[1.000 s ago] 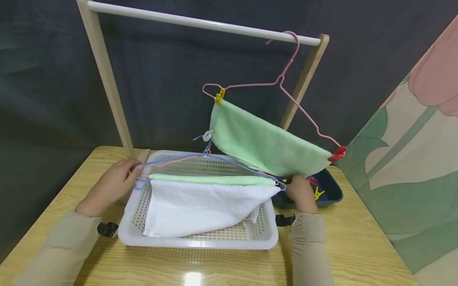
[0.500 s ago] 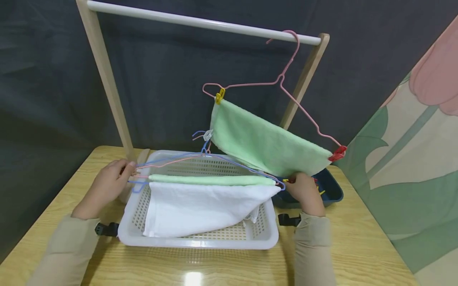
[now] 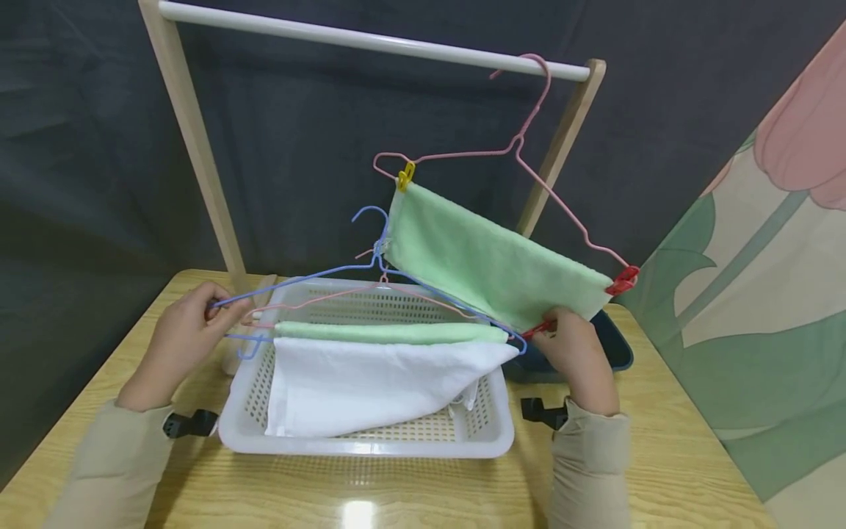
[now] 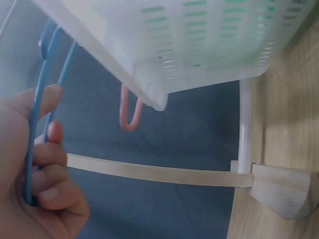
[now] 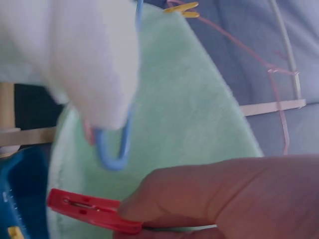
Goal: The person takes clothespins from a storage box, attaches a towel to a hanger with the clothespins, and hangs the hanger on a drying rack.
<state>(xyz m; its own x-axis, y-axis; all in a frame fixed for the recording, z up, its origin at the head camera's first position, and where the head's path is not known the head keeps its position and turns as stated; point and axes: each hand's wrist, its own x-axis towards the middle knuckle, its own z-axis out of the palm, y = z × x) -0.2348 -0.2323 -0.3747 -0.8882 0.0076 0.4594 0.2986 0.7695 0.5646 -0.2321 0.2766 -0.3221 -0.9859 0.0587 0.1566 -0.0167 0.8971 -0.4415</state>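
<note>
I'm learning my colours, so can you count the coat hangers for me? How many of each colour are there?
Pink: 2, the upper pink hanger on the white rail and the lower pink hanger over the basket
Blue: 1, the blue hanger in the left hand
Total: 3 hangers

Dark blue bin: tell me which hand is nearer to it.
Right. In the head view, the right hand appears over the dark blue bin, pinching a red clothespin; the left hand is across the white basket, gripping a blue hanger.
</note>
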